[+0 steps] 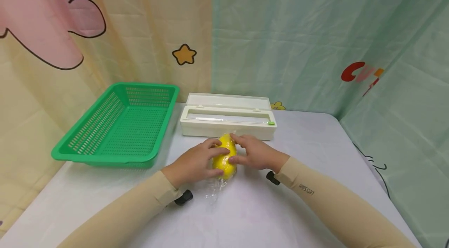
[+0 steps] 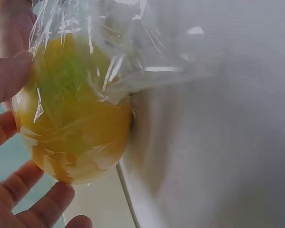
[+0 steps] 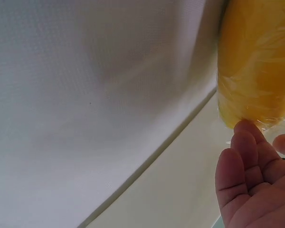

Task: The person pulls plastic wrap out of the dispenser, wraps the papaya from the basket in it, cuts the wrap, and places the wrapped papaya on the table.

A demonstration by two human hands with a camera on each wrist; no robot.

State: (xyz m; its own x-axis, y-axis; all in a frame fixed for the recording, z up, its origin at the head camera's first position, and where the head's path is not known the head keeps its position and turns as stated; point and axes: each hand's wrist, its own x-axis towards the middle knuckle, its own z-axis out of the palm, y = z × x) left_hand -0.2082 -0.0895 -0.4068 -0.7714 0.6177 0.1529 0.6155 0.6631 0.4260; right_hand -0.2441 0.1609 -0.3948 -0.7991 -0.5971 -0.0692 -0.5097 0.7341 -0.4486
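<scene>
A yellow fruit point(image 1: 226, 158) in clear cling film point(image 1: 214, 190) is on the white table, just in front of a white wrap dispenser box point(image 1: 224, 128). My left hand point(image 1: 197, 162) holds the fruit from the left, its fingers spread over the top and its thumb at the near end. With my right hand point(image 1: 257, 152), I touch the far end and right side. The right wrist view shows the fingers point(image 3: 230, 171) nearly straight, the fingertips at the fruit's end. Crinkled film stands out loosely at the near end. The exact kind of fruit is unclear.
A green slotted basket point(image 1: 162, 131) stands at the back left. The dispenser's lid point(image 1: 228, 101) is up, and a green slider point(image 1: 271, 123) sits at the right of its front edge. Printed curtains point(image 1: 277, 41) hang behind and beside the table.
</scene>
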